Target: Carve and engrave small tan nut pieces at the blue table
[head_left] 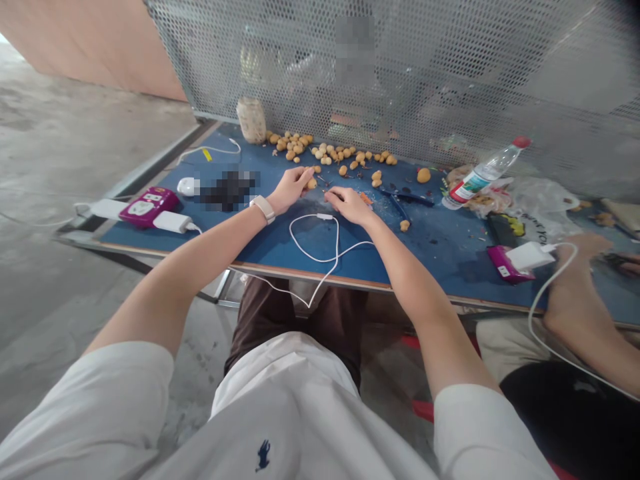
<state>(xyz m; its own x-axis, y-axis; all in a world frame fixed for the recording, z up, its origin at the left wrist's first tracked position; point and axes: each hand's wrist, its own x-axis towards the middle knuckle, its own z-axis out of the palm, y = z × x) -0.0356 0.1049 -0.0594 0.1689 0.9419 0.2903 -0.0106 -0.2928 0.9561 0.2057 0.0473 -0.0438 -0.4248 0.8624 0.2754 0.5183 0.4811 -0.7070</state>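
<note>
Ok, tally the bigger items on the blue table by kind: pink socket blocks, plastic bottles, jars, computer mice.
Pink socket blocks: 2
Plastic bottle: 1
Jar: 1
White mouse: 1
Total: 5

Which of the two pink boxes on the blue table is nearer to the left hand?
The pink box at the far left, beside the white mouse; the other box lies far right.

Open table (pixel 440 248) near edge, cable (pixel 334 257) across, nuts (pixel 325 155), mesh screen (pixel 410 73) behind
</note>
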